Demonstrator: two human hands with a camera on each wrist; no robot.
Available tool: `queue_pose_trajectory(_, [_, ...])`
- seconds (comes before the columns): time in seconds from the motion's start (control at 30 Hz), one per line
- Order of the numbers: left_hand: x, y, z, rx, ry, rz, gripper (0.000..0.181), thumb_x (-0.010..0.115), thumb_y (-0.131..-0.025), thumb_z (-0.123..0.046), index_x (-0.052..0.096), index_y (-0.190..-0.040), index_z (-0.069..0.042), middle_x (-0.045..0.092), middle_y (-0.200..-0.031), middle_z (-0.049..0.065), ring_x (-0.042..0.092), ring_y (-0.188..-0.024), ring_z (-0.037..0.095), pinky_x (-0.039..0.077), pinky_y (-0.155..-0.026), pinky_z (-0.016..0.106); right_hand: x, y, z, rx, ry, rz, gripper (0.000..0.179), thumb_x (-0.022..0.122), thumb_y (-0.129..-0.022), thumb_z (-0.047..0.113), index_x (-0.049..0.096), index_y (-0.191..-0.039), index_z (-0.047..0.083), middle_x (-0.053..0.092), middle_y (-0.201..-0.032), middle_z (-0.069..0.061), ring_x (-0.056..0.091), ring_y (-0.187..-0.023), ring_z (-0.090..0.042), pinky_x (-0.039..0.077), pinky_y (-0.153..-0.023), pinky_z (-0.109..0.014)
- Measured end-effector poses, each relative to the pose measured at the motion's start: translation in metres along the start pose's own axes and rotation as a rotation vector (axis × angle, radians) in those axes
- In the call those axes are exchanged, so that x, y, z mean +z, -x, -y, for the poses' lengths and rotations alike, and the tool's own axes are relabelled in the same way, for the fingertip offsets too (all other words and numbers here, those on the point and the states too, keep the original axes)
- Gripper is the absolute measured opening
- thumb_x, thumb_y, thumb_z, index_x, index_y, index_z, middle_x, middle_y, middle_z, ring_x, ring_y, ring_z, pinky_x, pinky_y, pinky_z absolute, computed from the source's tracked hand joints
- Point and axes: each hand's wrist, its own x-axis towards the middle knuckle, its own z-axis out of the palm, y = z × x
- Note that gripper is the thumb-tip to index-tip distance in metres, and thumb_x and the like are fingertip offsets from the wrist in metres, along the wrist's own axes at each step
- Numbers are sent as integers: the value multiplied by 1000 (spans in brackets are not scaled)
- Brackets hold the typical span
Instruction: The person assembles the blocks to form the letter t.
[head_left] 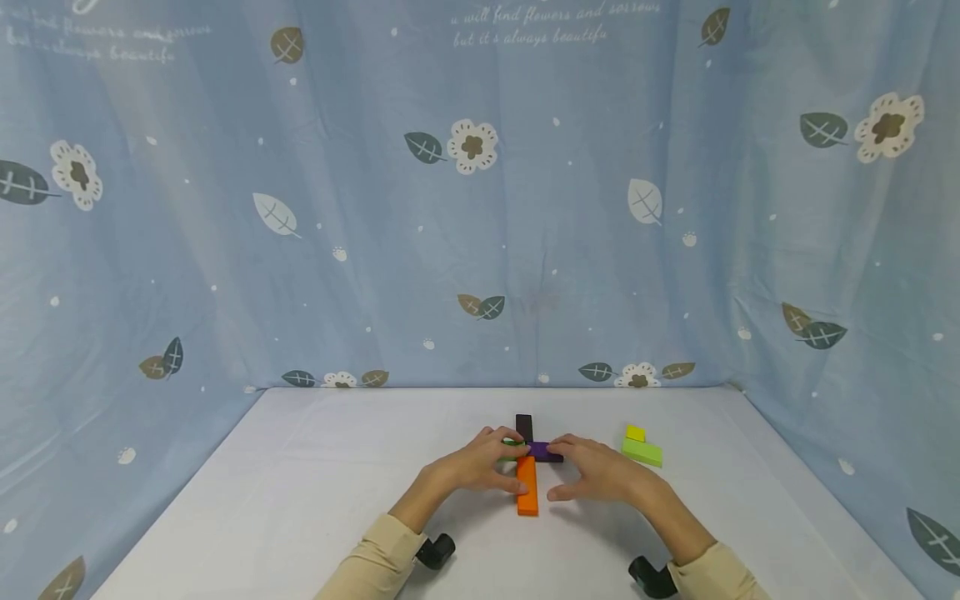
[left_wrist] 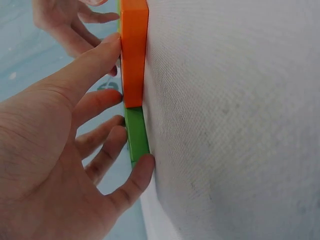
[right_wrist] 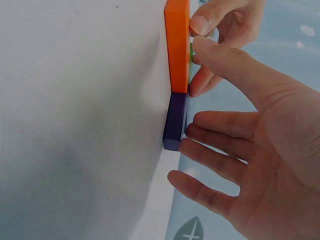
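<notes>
Four-armed and flat on the white table, a cross of blocks lies between the hands. Its near arm is an orange block [head_left: 528, 493], its far arm a black block [head_left: 524, 426]. A purple block [head_left: 551, 457] points right, and a green block [left_wrist: 136, 131] points left, mostly covered by fingers in the head view. My left hand [head_left: 480, 461] rests its thumb at the orange block's side, with its loosely bent fingers along the green block. Fingertips of my right hand [head_left: 606, 473] touch the purple block; its thumb stays apart from the orange one in the head view.
A small yellow block [head_left: 636, 433] sits behind a lime-green block [head_left: 642, 452], right of the right hand. The white table [head_left: 322, 483] ends at a blue patterned curtain [head_left: 375, 208]. Black wrist devices show at the left cuff [head_left: 375, 550] and the right cuff [head_left: 712, 575].
</notes>
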Motion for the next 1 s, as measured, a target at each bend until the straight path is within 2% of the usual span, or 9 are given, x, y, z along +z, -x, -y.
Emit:
queue_pose_trajectory(0.17, [1, 0, 1, -4, -20, 8, 67, 71, -85, -51, 54, -141, -20, 43, -148, 1, 40, -122, 19, 41, -100, 32, 1, -1, 0, -18, 5, 7, 73, 76, -81, 50, 57, -135, 5, 55, -140, -11, 55, -124, -33, 43, -104, -56])
queue_pose_trajectory(0.33, [0, 1, -1, -5, -25, 19, 67, 70, -85, -52, 54, -142, -20, 43, -149, 0, 40, -122, 18, 41, -100, 32, -8, 2, -7, 10, 6, -36, 73, 75, -82, 51, 57, -136, 6, 55, -140, -12, 53, -127, -35, 42, -105, -57])
queue_pose_trajectory(0.47, [0, 1, -1, -5, -26, 20, 67, 70, -85, -52, 54, -142, -21, 43, -149, 1, 40, -123, 18, 41, -100, 31, -26, 7, -26, 41, 9, -120, 70, 75, -83, 48, 58, -134, 4, 58, -136, -13, 56, -123, -35, 45, -102, -55])
queue_pose_trajectory(0.63, [0, 2, -1, 2, -28, 16, 66, 71, -86, -51, 53, -142, -20, 42, -150, 1, 39, -123, 18, 41, -100, 30, -42, 12, -52, 51, 20, -185, 64, 74, -85, 43, 60, -130, 0, 64, -128, -16, 63, -112, -33, 53, -90, -49])
queue_pose_trajectory(0.87, [-1, 2, -1, 5, -34, 13, 67, 70, -86, -51, 53, -142, -20, 42, -150, 1, 39, -125, 20, 41, -101, 31, -49, 16, -80, 127, 57, -249, 42, 76, -85, 22, 67, -120, 0, 69, -115, -17, 66, -98, -31, 56, -80, -45])
queue_pose_trajectory(1.0, [0, 2, -1, 2, -31, 10, 67, 71, -86, -51, 53, -142, -20, 42, -150, 1, 39, -125, 20, 41, -101, 32, -49, 18, -96, 115, 76, -268, 34, 73, -86, 11, 67, -117, -3, 69, -111, -19, 66, -93, -30, 56, -78, -44])
